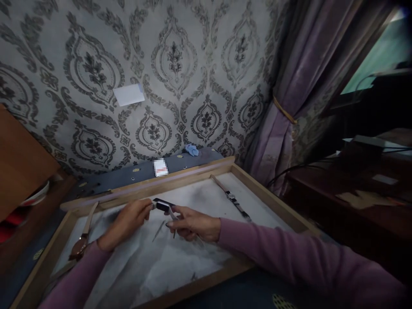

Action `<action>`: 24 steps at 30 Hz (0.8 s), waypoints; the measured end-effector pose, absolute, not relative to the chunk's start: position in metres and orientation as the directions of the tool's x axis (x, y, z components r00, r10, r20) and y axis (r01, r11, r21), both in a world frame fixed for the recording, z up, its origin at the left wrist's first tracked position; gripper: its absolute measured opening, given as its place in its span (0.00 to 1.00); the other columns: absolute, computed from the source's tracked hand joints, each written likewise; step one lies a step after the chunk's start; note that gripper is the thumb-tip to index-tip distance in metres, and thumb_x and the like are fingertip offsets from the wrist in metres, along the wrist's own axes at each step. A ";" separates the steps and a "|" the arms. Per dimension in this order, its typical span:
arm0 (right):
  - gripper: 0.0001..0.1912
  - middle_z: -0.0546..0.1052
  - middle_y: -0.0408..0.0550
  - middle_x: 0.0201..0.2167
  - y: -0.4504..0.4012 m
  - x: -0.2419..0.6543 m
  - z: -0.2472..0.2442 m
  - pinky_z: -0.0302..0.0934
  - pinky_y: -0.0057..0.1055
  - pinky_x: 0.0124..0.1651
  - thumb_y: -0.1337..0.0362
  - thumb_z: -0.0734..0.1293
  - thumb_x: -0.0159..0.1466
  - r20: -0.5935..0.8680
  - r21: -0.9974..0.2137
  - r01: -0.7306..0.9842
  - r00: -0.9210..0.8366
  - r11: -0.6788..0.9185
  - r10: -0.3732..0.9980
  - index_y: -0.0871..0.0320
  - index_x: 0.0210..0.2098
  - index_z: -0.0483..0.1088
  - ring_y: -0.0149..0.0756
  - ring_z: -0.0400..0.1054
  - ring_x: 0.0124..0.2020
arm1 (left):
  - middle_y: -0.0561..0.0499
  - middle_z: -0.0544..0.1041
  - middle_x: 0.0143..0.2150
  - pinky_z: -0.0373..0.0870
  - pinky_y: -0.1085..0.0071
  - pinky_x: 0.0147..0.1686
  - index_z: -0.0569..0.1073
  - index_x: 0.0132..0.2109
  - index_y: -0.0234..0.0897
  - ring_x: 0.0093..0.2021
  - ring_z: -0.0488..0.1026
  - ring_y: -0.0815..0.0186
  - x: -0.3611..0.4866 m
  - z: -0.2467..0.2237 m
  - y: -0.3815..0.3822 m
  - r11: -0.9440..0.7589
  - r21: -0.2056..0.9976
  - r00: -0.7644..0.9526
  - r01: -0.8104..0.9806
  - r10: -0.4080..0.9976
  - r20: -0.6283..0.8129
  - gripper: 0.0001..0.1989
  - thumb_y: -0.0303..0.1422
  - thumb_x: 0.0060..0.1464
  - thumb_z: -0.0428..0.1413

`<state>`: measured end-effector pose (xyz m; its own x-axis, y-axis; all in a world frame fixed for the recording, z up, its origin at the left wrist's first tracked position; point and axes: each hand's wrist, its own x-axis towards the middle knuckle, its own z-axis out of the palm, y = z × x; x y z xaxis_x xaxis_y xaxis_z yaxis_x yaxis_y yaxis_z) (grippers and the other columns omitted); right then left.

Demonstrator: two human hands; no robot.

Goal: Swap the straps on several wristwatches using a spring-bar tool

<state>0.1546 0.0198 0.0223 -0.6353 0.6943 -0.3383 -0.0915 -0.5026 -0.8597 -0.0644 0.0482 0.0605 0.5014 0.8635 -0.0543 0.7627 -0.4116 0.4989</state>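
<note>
Both hands meet over a shallow wooden tray (273, 193) with a pale lining. Between them is a smartwatch (162, 206) with a dark rectangular case and a pale strap. My left hand (130, 219) is closed, its fingertips pinching the watch's left end. The fingers of my right hand (196, 224) are closed around the strap side. A thin metal tool (157, 231) shows just below the watch; whether it lies on the lining I cannot tell. To the right rests a wristwatch (231, 197) with a dark patterned strap. Another watch (80, 246), brownish with a light strap, lies at the left.
Behind the tray, a crumpled blue cloth (192, 149) and a small white packet (160, 168) lie on the dark patterned cover. A brown table (392, 195) holding a work glove (360, 201) stands at the right, beside a tied purple curtain (277, 128).
</note>
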 end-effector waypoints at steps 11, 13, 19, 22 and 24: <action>0.13 0.72 0.40 0.15 -0.026 0.220 0.023 0.46 0.19 0.12 0.60 0.57 0.69 -0.351 -0.917 0.023 -0.523 -0.399 0.777 0.62 0.35 0.66 0.20 0.47 0.08 | 0.54 0.71 0.20 0.61 0.73 0.24 0.69 0.24 0.36 0.21 0.66 0.68 -0.038 0.084 0.092 -0.335 0.653 0.640 0.679 0.706 -0.303 0.15 0.42 0.49 0.54; 0.13 0.72 0.39 0.15 -0.036 0.234 0.023 0.47 0.18 0.12 0.57 0.57 0.69 -0.362 -0.919 0.025 -0.449 -0.393 0.817 0.61 0.36 0.64 0.21 0.48 0.09 | 0.55 0.72 0.20 0.60 0.74 0.22 0.68 0.25 0.35 0.19 0.65 0.69 -0.011 0.076 0.104 -0.325 0.682 0.637 0.655 0.723 -0.268 0.14 0.41 0.50 0.54; 0.10 0.71 0.38 0.17 -0.047 0.269 0.020 0.51 0.18 0.15 0.57 0.58 0.67 -0.383 -0.924 0.104 -0.241 -0.369 0.892 0.58 0.37 0.58 0.20 0.49 0.10 | 0.46 0.75 0.48 0.75 0.61 0.41 0.71 0.51 0.33 0.42 0.75 0.62 0.081 0.047 0.125 -0.277 0.729 0.604 0.626 0.764 -0.228 0.14 0.36 0.63 0.55; 0.08 0.71 0.37 0.18 -0.046 0.282 0.020 0.51 0.19 0.15 0.60 0.59 0.66 -0.388 -0.916 0.187 -0.186 -0.355 0.903 0.57 0.39 0.55 0.21 0.51 0.11 | 0.44 0.72 0.54 0.74 0.56 0.45 0.69 0.55 0.35 0.48 0.74 0.58 0.118 0.037 0.132 -0.244 0.739 0.573 0.628 0.787 -0.228 0.16 0.35 0.62 0.55; 0.08 0.71 0.37 0.18 -0.044 0.287 0.021 0.50 0.20 0.16 0.61 0.58 0.66 -0.377 -0.907 0.261 -0.153 -0.331 0.914 0.57 0.41 0.55 0.22 0.53 0.11 | 0.44 0.72 0.54 0.74 0.56 0.46 0.69 0.55 0.35 0.48 0.74 0.58 0.136 0.035 0.136 -0.223 0.744 0.548 0.630 0.806 -0.222 0.16 0.35 0.62 0.55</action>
<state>0.2872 -0.0444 0.0205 -0.1530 0.9135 -0.3769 0.2608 -0.3305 -0.9070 0.1357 0.1363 0.0346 0.5482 0.8063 -0.2222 0.6300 -0.2234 0.7438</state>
